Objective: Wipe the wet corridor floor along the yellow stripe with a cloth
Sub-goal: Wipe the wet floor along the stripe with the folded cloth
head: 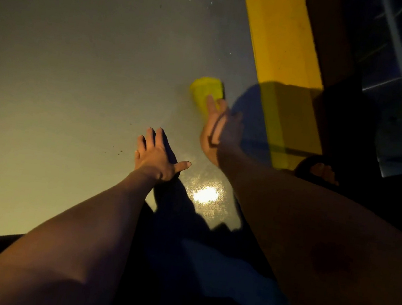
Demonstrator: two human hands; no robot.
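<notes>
Right of the frame's centre, the right hand [217, 126] presses flat on the yellow cloth [207, 91] beside the yellow stripe [283, 39]. Lower down, the left hand [157, 154] braces spread on the glistening floor [79, 57]; it could slip on that wet sheen.

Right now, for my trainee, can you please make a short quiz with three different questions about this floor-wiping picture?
1. True or false: the left hand lies flat on the floor, fingers spread.
2. The yellow cloth is under which hand? A) left B) right C) neither
3. Fill in: the yellow stripe runs on the ___ side of the cloth.

Key: 1 true. 2 B, the fingers of the right hand reach onto it. 3 right.
</notes>
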